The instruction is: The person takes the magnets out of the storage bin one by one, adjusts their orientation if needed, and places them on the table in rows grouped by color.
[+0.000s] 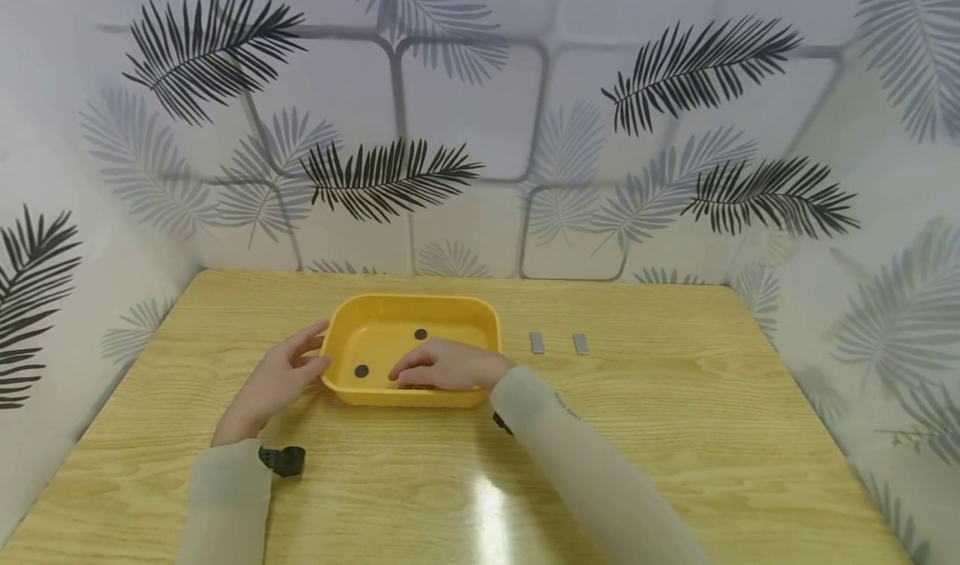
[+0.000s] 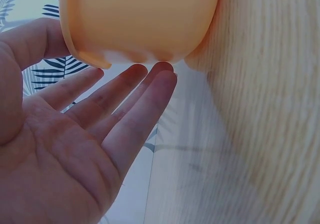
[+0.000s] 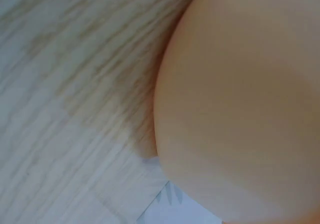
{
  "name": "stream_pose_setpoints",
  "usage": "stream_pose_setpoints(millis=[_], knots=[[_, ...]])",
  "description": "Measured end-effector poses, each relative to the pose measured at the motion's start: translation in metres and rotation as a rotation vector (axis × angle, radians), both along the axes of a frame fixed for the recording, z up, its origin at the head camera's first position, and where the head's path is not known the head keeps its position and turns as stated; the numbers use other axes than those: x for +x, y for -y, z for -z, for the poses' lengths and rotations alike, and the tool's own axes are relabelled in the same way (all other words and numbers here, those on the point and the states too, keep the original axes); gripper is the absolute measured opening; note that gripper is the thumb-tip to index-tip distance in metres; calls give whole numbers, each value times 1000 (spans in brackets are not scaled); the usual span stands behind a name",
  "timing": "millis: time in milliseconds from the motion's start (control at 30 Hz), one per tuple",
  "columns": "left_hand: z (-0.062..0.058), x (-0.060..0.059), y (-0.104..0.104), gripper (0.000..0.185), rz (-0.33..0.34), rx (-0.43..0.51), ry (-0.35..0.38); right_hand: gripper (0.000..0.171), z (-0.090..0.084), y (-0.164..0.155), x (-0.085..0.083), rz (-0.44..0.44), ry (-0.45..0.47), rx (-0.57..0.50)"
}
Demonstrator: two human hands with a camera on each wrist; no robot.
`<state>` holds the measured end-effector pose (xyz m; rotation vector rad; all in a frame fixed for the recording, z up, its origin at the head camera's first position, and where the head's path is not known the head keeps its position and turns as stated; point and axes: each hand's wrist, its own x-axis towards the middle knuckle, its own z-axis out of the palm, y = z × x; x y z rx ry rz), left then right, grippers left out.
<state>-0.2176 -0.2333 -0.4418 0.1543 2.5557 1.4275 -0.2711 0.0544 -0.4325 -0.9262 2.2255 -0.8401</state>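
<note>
- L hand (image 1: 273, 386): flat & relaxed, fingers (image 2: 125, 96) straight, tips at the left wall of the yellow tray (image 1: 375, 312), thumb up by the rim. Released, grasping nothing.
- R hand (image 1: 442, 365): reaches over the tray's near rim, fingers loosely bent w/ tips down on the tray floor. Can't tell if they pinch anything; wrist view shows only tray wall & wood.
- Yellow tray: on the wooden worktop (image 1: 675, 432), between both hands, upright.
- Black disc (image 1: 362, 371): on tray floor, just left of the R fingertips, apart from them.
- 2nd black disc (image 1: 421, 333): tray floor, just beyond the R fingers.
- 2 grey metal bars (image 1: 537, 342) (image 1: 581, 344): on the worktop, right of the tray, side by side, well apart from the R hand.
</note>
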Motion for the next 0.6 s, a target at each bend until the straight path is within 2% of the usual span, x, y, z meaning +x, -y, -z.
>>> stream_pose_setpoints(millis=[367, 500, 600], knots=[[-1, 0, 0, 67, -7, -7, 18, 30, 1, -2, -3, -50, -9, 29], [-1, 0, 1, 67, -8, -8, 18, 30, 1, -3, -2, -16, 33, 28], [-1, 1, 1, 67, -5, 0, 18, 29, 1, -5, -1, 25, 103, 17]])
